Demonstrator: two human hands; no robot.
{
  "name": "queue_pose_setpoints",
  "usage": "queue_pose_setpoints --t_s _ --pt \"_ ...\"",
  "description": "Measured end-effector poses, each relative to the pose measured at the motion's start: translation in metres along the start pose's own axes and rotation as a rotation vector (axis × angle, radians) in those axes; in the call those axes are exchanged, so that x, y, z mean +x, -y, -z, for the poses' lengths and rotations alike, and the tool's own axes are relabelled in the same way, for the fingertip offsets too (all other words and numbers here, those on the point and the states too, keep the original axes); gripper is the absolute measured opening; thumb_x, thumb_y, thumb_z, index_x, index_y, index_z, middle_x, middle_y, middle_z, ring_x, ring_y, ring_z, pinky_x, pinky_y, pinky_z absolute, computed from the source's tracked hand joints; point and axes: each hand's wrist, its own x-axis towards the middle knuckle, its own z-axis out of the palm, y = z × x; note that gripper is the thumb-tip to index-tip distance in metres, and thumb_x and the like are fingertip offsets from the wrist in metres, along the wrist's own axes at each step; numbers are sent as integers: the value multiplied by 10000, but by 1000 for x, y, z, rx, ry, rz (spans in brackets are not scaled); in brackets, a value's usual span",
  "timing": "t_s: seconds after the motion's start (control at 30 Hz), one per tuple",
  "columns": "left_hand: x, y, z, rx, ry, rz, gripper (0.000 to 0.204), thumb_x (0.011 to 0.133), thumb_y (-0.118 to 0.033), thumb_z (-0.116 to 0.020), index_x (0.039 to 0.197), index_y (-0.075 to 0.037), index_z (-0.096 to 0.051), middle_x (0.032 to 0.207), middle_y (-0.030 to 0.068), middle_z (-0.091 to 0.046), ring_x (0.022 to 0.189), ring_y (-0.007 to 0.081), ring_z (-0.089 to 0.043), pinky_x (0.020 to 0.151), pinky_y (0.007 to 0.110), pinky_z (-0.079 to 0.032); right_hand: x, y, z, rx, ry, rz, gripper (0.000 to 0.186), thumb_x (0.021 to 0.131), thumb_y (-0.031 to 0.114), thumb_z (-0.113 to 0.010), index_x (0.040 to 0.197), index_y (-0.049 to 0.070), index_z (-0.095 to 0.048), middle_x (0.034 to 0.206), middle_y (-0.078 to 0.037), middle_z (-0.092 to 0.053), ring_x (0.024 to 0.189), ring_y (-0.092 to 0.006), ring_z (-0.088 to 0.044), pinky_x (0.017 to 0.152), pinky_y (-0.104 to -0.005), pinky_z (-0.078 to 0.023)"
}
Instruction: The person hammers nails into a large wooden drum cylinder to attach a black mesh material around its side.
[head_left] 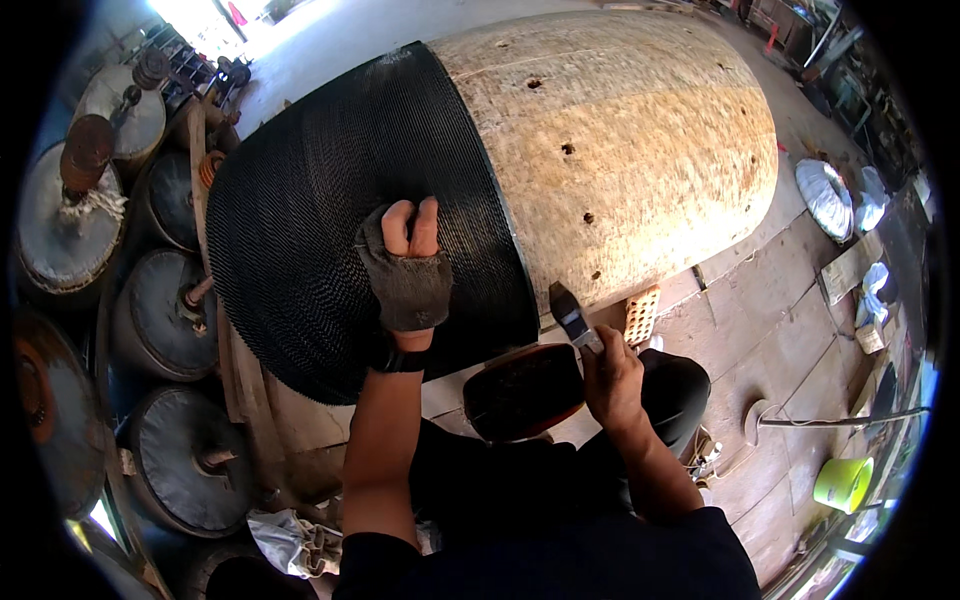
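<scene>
A large barrel-shaped drum lies on its side before me. Its left part is wrapped in a black ribbed covering point(330, 170), and its right part is a bare tan, fibrous surface point(640, 140) with several dark holes. My left hand point(410, 265), in a grey fingerless glove, rests on the black covering with its fingers curled; whatever they may grip is hidden. Low in front of the drum, near the covering's edge, my right hand point(612, 380) is bare and closed round a hand tool with a dark, blocky head point(568, 308). The tool's exact kind is unclear.
Between my knees sits a dark, rounded container with a reddish edge point(525, 395). Several grey-topped cylinders point(190, 460) with shafts crowd the left, beside wooden beams point(235, 370). On the tiled floor at right are a lime-green bucket point(843, 484), a pole on a round base point(755, 422) and white bags point(825, 200).
</scene>
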Motion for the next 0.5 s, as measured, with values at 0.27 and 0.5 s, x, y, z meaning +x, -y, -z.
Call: queue_pose_setpoints --t_s 0.27,0.5 --pt "-50 -88 3 -440 -29 -29 381 908 49 -628 1280 -32 -620 1027 163 -666 891 310 -649 828 442 -513 -32 -22 -2 93 102 -239 252 972 193 -674 1110 18 -555 790 -256 -656 729 -469 -660 606 -504 -503" --pt "-58 -98 -5 -499 126 135 494 871 59 -608 1353 -38 -561 999 150 -663 875 323 -624 824 457 -500 -25 -23 -3 163 115 -244 245 1009 188 -616 1159 1 -564 832 -276 -657 788 -492 -657 650 -511 -506"
